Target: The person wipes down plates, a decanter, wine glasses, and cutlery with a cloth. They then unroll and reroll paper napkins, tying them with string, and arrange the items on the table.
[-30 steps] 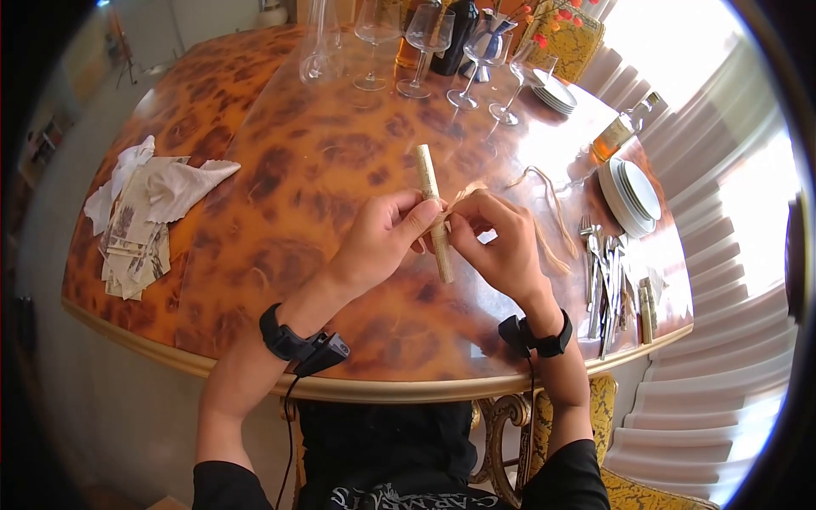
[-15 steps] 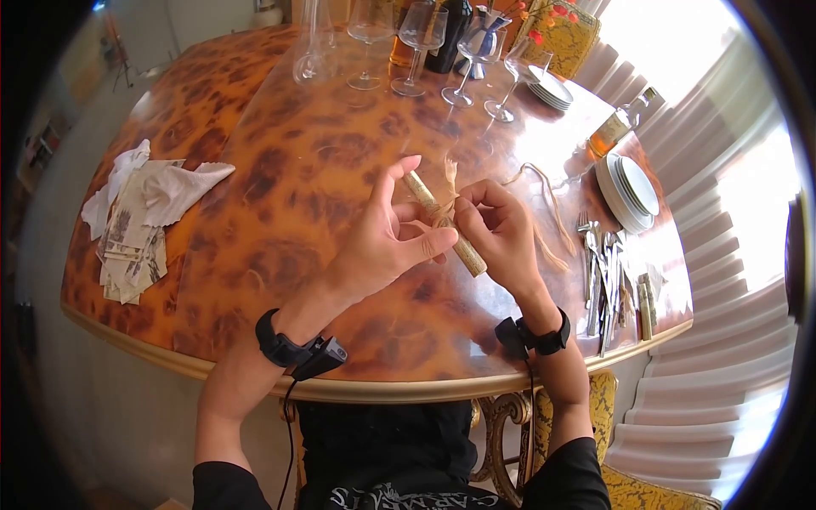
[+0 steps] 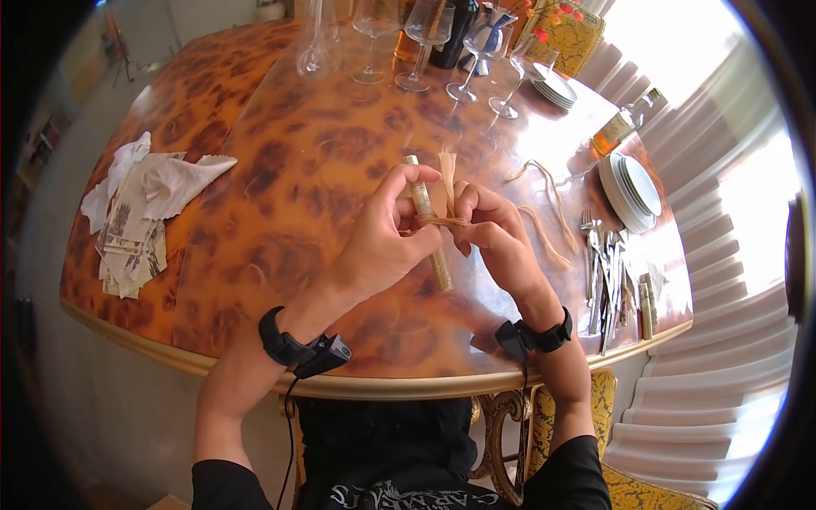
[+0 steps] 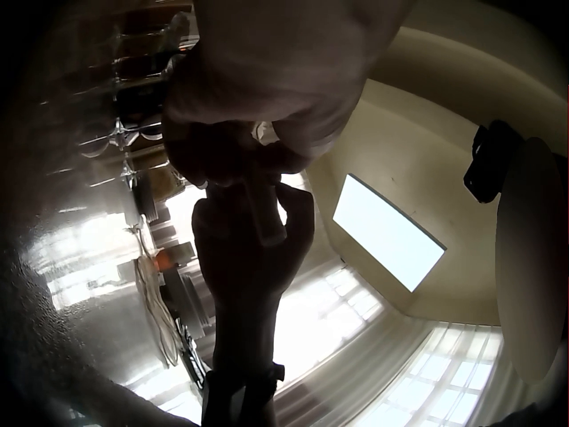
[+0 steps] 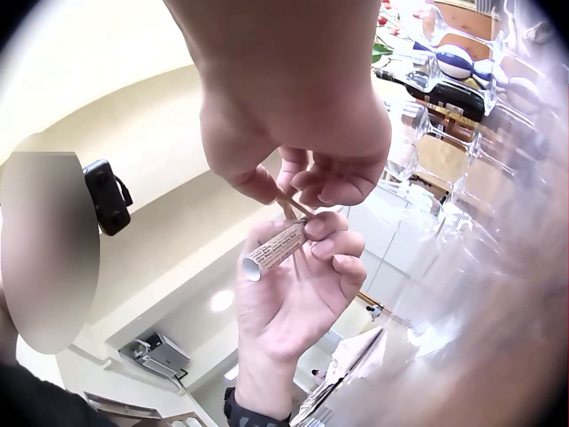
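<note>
In the head view we hold the roll [image 3: 440, 268] near the middle of the frame, above the table [image 3: 314, 178], its top tipped slightly left. Our left hand [image 3: 378, 242] grasps it, thumb and fingers around its middle, where the ribbon [image 3: 448, 174] wraps it. Our right hand [image 3: 501, 242], just to the right, pinches the ribbon between thumb and fingers, and one end of it stands up between our hands. In the right wrist view the roll shows a hollow end. Loose strands [image 3: 544, 238] lie right of our right hand; farther right are the cutlery [image 3: 597, 280] and the plates [image 3: 623, 200]. Glasses [image 3: 425, 30] stand at the top of the frame, and a cloth [image 3: 183, 187] lies over papers [image 3: 132, 242] at the left.
</note>
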Motion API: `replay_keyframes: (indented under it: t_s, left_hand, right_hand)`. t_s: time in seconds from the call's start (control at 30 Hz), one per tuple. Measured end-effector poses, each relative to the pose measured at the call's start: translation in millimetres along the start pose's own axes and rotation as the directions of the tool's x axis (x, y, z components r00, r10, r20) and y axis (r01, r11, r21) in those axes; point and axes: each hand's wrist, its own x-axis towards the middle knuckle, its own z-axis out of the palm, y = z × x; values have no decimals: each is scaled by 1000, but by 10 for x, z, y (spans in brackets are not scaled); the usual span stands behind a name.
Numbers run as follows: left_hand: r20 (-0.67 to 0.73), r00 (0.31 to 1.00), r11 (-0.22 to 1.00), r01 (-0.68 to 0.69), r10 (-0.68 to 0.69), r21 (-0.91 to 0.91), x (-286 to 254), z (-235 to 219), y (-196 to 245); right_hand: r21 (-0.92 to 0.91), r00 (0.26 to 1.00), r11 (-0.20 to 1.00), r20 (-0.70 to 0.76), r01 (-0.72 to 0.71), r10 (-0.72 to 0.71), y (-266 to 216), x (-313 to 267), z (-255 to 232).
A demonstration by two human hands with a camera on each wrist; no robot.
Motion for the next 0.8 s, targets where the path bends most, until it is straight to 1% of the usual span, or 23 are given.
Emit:
replay_keyframes:
  t_s: [0.03, 0.07, 0.1, 0.13, 0.17, 0.2, 0.23, 0.27, 0.3, 0.33, 0.37, 0.43, 0.47, 0.5, 0.57, 0.6, 0.63, 0.67, 0.7, 0.73, 0.77, 0.8]
  left_hand:
    - [-5, 1000, 1000, -2, 2, 6, -7, 5, 18]
    - [-9, 1000, 1000, -3, 3, 5, -2, -22, -12]
    - [-53, 999, 998, 7, -3, 66, 22, -67, -65]
    - [-98, 995, 992, 19, -6, 126, 44, -94, -73]
    - [-105, 995, 992, 16, -3, 126, 65, -109, -61]
    - [-171, 984, 996, 54, -41, 73, 90, -114, -31]
    - [-234, 969, 996, 87, -81, 18, 101, -117, -6]
    - [-240, 968, 996, 82, -75, 20, 94, -118, -1]
    - [-192, 980, 998, 59, -59, -10, 87, -117, -8]
    - [-141, 989, 998, 38, -44, -39, 81, -113, -15]
    - [-138, 990, 999, 37, -41, -37, 72, -103, -24]
    - [-47, 998, 993, -43, 48, 112, 50, -68, -51]
    - [-42, 998, 993, -41, 46, 111, 42, -48, -46]
    - [-29, 998, 989, -60, 64, 138, 31, -26, -24]
    - [-15, 997, 984, -76, 79, 163, 35, -24, -50]
    - [-41, 993, 974, -98, 108, 204, 51, -47, -109]
    - [-67, 988, 962, -119, 139, 245, 65, -68, -143]
    - [-70, 988, 962, -118, 139, 244, 70, -94, -150]
    - [-94, 992, 978, -66, 86, 199, 76, -125, -144]
    - [-116, 993, 988, -15, 33, 153, 83, -148, -139]
    - [-120, 992, 988, -17, 36, 154, 91, -160, -144]
    - [-141, 990, 986, 15, 8, 164, 101, -173, -158]
  right_hand:
    - [-1, 1000, 1000, 3, -2, 2, 0, 1, -3]
    - [61, 1000, 998, 3, -18, 17, -2, 2, -4]
    - [123, 999, 992, 4, -33, 32, -8, 4, -8]
    - [121, 999, 992, 10, -34, 33, -37, 1, -9]
    - [86, 1000, 996, -22, 6, -4, -87, -4, -7]
    - [50, 998, 998, -52, 47, -44, -122, -4, -7]
    - [49, 998, 998, -44, 48, -46, -139, 0, -10]
    - [-30, 995, 998, -76, 58, -61, -154, 3, -14]
    - [-110, 991, 992, -109, 68, -80, -165, 8, -15]
    - [-110, 991, 991, -107, 73, -85, -170, 8, -2]
    - [-161, 994, 986, -99, 35, -51, -168, 4, 16]
    - [-263, 995, 964, -94, -45, 21, -153, -11, 44]
    - [-341, 999, 940, -43, -15, 1, -86, -1, 21]
    - [-340, 999, 940, -49, -18, 1, -33, 2, 5]
    - [-411, 995, 908, -16, 80, -95, 46, 8, -7]
    - [-356, 991, 928, -29, 112, -131, 62, 12, 0]
    - [-356, 991, 928, -29, 110, -129, 35, 11, -6]
    - [-342, 995, 937, -36, 76, -94, -22, 6, -18]
    - [-328, 997, 944, -40, 43, -59, -60, 4, -33]
    - [-347, 996, 937, -52, 44, -66, -68, -1, -43]
    - [-347, 997, 937, -47, 47, -67, -90, -3, -57]
    - [-303, 993, 951, -73, 67, -94, -120, -6, -67]
